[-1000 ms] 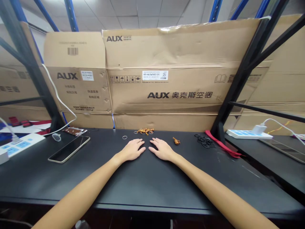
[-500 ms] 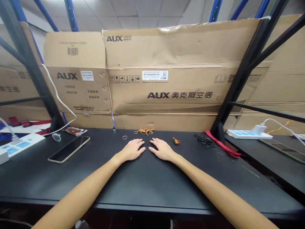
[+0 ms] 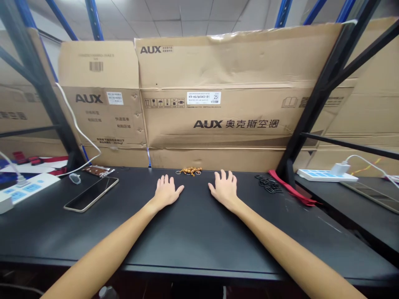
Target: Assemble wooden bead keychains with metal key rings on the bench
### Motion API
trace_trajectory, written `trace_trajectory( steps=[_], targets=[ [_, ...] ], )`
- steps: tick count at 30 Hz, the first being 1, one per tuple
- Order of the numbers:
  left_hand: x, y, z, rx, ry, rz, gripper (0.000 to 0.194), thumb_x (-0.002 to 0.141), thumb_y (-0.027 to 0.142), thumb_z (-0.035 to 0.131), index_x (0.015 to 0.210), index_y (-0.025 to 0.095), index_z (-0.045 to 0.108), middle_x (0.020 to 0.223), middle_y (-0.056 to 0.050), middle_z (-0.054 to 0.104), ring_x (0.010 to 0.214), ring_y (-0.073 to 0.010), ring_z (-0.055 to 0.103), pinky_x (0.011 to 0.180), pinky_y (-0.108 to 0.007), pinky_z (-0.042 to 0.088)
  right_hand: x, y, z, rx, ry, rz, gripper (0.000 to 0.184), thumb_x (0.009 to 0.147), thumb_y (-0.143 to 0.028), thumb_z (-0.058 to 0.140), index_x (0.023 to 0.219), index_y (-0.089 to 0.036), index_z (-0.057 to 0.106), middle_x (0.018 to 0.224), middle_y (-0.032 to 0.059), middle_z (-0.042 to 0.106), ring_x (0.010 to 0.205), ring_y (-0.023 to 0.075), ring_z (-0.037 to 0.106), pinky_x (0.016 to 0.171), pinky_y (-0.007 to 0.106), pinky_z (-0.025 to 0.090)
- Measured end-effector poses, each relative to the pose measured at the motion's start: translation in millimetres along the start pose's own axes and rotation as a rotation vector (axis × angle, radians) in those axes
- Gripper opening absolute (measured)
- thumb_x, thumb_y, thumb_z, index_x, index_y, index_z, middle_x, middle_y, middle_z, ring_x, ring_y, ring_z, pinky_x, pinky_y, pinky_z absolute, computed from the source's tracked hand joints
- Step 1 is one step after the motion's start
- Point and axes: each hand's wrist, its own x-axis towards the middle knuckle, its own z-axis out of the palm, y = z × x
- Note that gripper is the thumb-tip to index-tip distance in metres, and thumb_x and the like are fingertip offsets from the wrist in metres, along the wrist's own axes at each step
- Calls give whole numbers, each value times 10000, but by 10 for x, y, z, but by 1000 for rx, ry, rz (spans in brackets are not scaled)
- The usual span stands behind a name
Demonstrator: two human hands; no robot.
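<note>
My left hand (image 3: 166, 191) lies palm down on the black table (image 3: 193, 232), fingers spread and pointing away from me, over the spot where a small metal ring lay. My right hand (image 3: 225, 187) is also flat and spread, covering the place of a small brown wooden charm. Neither hand shows anything in its grip. Between and just beyond the two hands a cluster of brown wooden charms with key rings (image 3: 189, 170) lies at the foot of the cardboard boxes (image 3: 218, 104).
A phone (image 3: 91, 194) lies face up at the left, with a small packet (image 3: 95, 170) and a clear cap (image 3: 74, 178) behind it. Black rings (image 3: 268, 183) and a red strap (image 3: 293, 192) sit at the right by a black rack post. Power strips lie at both sides.
Both hands moved apart and forward: the left went left over the metal ring, the right went right over the single wooden charm. Their fingers have spread wider.
</note>
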Motion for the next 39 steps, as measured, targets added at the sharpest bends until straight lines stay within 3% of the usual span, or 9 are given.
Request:
trace_trajectory(
  steps=[2, 5, 8, 13, 17, 21, 24, 33, 39],
  targets=[
    [8, -19, -2, -16, -40, -2, 742, 880, 595, 348, 1288, -16, 457, 1409, -288, 356, 1357, -379, 260, 1092, -471, 224, 10, 26, 5, -19, -35, 79, 568, 843, -422, 521, 1297, -86, 462, 1376, 228, 402, 1254, 452, 316, 977, 576, 251],
    [-10, -14, -40, -108, -79, 222, 631, 907, 540, 346, 1262, 41, 500, 1407, -222, 403, 1343, -310, 327, 1098, -409, 262, 12, 25, 23, 88, -173, 57, 531, 877, -441, 467, 1282, -98, 474, 1285, 221, 497, 1174, 411, 435, 932, 561, 328],
    [-72, 47, -106, -231, -94, 474, 506, 925, 476, 372, 1257, 123, 518, 1384, -138, 467, 1306, -238, 401, 1087, -362, 312, -13, -27, 29, 312, -234, -218, 472, 903, -388, 435, 1290, -119, 468, 1254, 178, 545, 1170, 315, 483, 991, 482, 347],
    [-183, 198, -195, -318, -99, 659, 367, 937, 357, 406, 1244, 197, 528, 1335, -80, 523, 1238, -205, 472, 1054, -354, 370, -101, -166, 6, 664, -199, -629, 390, 902, -228, 409, 1285, -186, 465, 1265, 100, 559, 1162, 207, 512, 1025, 395, 376],
    [-203, 237, -198, -292, -60, 655, 308, 926, 313, 430, 1171, 188, 572, 1265, -81, 562, 1175, -208, 511, 1027, -346, 400, -118, -206, -25, 741, -128, -628, 404, 875, -136, 391, 1270, -186, 461, 1211, 89, 573, 1101, 187, 526, 960, 352, 429],
    [-185, 218, -175, -236, 45, 564, 303, 894, 248, 464, 1167, 161, 561, 1265, -104, 548, 1184, -229, 496, 1028, -358, 394, -86, -189, -51, 576, -40, -479, 368, 845, -207, 486, 1209, -157, 511, 1142, 112, 574, 1046, 229, 504, 919, 368, 424],
    [-163, 202, -174, -184, 41, 485, 291, 893, 226, 442, 1137, 156, 584, 1200, -105, 601, 1120, -241, 551, 980, -369, 425, -67, -174, -36, 454, -82, -385, 272, 839, -259, 520, 1077, -149, 592, 1044, 113, 593, 957, 236, 509, 857, 369, 428],
    [-119, 182, -208, -150, 21, 471, 249, 885, 248, 463, 1014, 190, 668, 1015, -61, 688, 940, -223, 618, 864, -336, 457, -57, -153, 11, 663, -140, -541, 312, 805, -38, 420, 998, -185, 616, 961, 47, 647, 893, 180, 536, 827, 319, 434],
    [-98, 157, -198, -186, 19, 445, 200, 866, 259, 499, 925, 200, 681, 934, -52, 699, 898, -221, 628, 841, -331, 457, -53, -148, -6, 767, -149, -502, 380, 736, 10, 413, 991, -194, 608, 942, 36, 664, 910, 178, 563, 836, 324, 453]
  ],
)
